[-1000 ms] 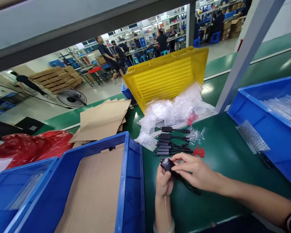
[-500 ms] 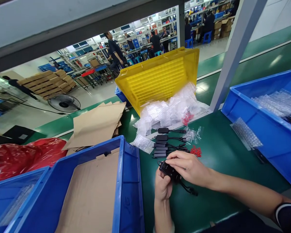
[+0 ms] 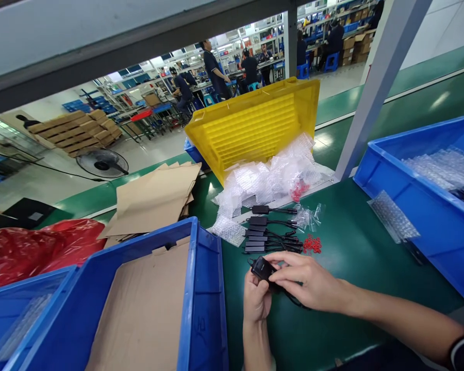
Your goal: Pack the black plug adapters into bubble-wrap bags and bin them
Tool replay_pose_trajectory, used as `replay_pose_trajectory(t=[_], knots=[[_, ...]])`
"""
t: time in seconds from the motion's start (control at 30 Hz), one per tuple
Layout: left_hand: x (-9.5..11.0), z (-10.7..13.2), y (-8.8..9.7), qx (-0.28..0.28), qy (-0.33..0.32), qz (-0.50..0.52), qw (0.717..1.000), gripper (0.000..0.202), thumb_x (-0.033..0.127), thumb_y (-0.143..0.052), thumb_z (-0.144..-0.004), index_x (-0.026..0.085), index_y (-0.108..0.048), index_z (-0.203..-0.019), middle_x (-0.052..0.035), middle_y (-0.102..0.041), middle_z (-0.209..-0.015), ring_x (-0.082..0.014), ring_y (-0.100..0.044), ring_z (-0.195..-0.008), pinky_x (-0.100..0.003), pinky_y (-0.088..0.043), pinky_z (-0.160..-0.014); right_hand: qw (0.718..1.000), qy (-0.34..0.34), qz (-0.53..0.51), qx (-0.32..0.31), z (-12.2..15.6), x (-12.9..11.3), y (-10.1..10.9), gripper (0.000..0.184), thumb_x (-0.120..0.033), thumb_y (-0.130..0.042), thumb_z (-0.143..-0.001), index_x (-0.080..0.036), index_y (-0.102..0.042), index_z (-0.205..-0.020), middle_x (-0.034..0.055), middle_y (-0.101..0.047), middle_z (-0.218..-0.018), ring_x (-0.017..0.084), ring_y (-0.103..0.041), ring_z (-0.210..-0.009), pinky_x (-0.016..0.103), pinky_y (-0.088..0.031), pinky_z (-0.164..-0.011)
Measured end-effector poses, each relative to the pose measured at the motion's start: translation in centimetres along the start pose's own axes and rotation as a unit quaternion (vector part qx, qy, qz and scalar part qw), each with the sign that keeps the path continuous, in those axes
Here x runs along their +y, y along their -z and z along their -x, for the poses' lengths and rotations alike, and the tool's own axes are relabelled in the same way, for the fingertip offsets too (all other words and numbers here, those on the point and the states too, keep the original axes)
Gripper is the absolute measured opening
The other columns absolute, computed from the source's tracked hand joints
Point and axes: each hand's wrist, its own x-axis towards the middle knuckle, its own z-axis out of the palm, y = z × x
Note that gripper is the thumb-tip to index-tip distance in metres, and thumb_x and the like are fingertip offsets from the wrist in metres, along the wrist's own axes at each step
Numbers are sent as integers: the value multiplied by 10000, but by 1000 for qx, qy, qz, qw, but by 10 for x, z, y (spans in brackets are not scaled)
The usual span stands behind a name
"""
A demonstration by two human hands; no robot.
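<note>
The left hand [image 3: 257,301] is curled shut around a small black box [image 3: 262,267] and holds it from below, just above the table [image 3: 351,257]. The right hand [image 3: 313,284] comes in from the side. Its fingertips pinch the top of the same box. A thin black wire [image 3: 294,302] runs from the box and lies on the table under the right hand.

The box is flat, dark and a bit shiny, with rounded corners. It is too small to show any marks.

Just past the hands lies a neat row of boxes [image 3: 258,233] like it, with their wires pointing right. A little heap of red bits [image 3: 312,243] sits at the wire ends, near the right hand. A small clear bag [image 3: 308,216] lies a bit farther out.

I think the work is part-way through. One box is in the hands and the row lies untouched. The blue bin [image 3: 201,288] just left of the left hand holds only cardboard [image 3: 147,309], with no boxes in it.

Farther out, bubble wrap [image 3: 270,178] spills from a tipped yellow bin [image 3: 255,123].
</note>
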Motion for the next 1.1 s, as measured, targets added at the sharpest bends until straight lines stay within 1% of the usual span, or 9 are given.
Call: replay_pose_trajectory(t=[0.1, 0.2, 0.33, 0.47, 0.67, 0.77, 0.87, 1.0, 1.1], knots=[[0, 1, 0, 3, -2, 6, 1000, 514, 499, -859, -536, 194, -695, -916, -63, -704, -866, -217, -673, -800, -344, -558, -782, 1000, -7, -19, 21, -1, 1, 2, 194, -123, -498, -934, -170, -679, -988, 101, -656, -1123, 174, -638, -1003, 298, -540, -866], [-1, 2, -2, -21, 9, 11, 1000, 506, 491, -851, -556, 206, -689, -941, -48, -696, -838, -213, -673, -739, -376, -577, -744, 998, -19, -10, 59, -6, 3, 3, 150, -150, -517, -934, -168, -649, -1002, 84, -675, -1012, 173, -640, -949, 310, -545, -847], [0, 4, -4, -46, 1, 10, 999, 497, 482, -837, -589, 200, -683, -968, -45, -688, -773, -224, -679, -711, -387, -587, -715, 997, 14, 36, 69, -12, 6, 1, 189, -124, -494, -936, -164, -670, -991, 90, -662, -1020, 178, -633, -927, 315, -547, -824], [2, 5, -8, -46, -16, 15, 999, 483, 474, -836, -596, 192, -691, -961, -57, -704, -801, -207, -681, -697, -369, -591, -720, 995, 46, 62, 63, -11, 7, -3, 212, -99, -487, -936, -144, -679, -1015, 98, -670, -1001, 183, -632, -907, 318, -552, -794], [5, 4, -8, -51, -12, 18, 998, 472, 482, -835, -593, 195, -698, -942, -57, -705, -794, -214, -682, -696, -376, -591, -726, 995, 51, 60, 57, -8, 7, -6, 220, -114, -472, -953, -159, -671, -1037, 87, -683, -995, 183, -628, -897, 329, -550, -791], [5, 4, -7, -49, -9, 6, 999, 491, 496, -831, -591, 181, -701, -943, -68, -705, -790, -230, -684, -726, -383, -589, -731, 997, 39, 44, 57, -10, 6, -7, 217, -110, -477, -951, -151, -679, -1016, 84, -687, -976, 179, -630, -891, 322, -546, -791], [5, 3, -6, -55, -14, -3, 998, 500, 502, -824, -598, 167, -707, -950, -78, -713, -796, -222, -686, -727, -360, -590, -718, 998, 18, 30, 60, -10, 3, -6, 216, -101, -492, -937, -144, -692, -1007, 85, -687, -974, 175, -637, -888, 310, -544, -793], [6, 1, -5, -54, -45, 7, 997, 459, 477, -832, -603, 172, -716, -926, -79, -726, -852, -189, -691, -746, -274, -581, -711, 1000, -11, -1, 22, -5, 0, -2, 197, -106, -533, -914, -167, -714, -959, 89, -669, -1073, 181, -642, -970, 292, -528, -842], [5, 2, -4, -68, -44, 15, 997, 462, 474, -825, -615, 178, -714, -952, -68, -721, -813, -182, -690, -706, -270, -585, -686, 1000, -13, -17, 12, -2, -1, 1, 185, -119, -528, -917, -174, -701, -952, 89, -660, -1109, 179, -637, -999, 283, -519, -861]])
